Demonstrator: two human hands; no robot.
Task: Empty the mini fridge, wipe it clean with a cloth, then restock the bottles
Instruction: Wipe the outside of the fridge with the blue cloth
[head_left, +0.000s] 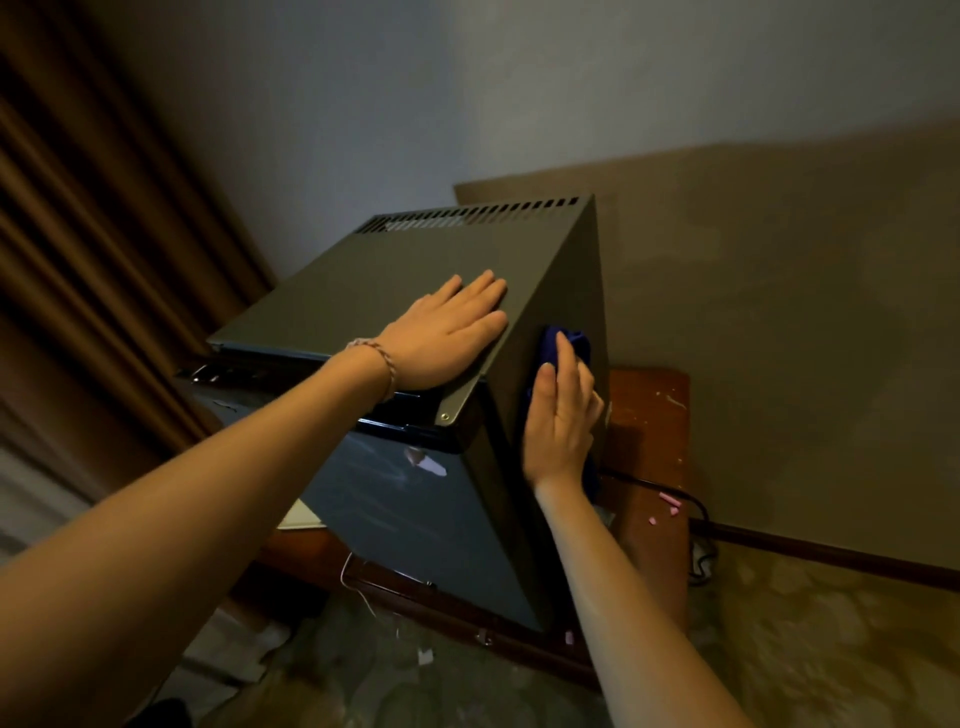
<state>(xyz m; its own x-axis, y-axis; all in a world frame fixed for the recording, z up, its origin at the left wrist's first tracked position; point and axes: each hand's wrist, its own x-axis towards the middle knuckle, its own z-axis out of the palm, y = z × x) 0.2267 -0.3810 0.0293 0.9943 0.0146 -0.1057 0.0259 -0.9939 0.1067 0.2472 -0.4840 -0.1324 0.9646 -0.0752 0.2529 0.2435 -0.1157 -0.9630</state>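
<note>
Mini fridge (395, 280) stands on a low wooden table (649, 415) against the wall, door closed. Left hand (441, 338) lies flat on the fridge top, fingers straight. Right hand (561, 415) presses a blue cloth (566, 345) against the right side panel, fingers extended.

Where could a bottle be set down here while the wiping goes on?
Best looks the fridge top, on the bare stretch between the vent slots and the left hand pressing flat. The wooden stand has a bare strip to the fridge's right, but the right hand, blue cloth, cord and pink scraps crowd it.
</note>
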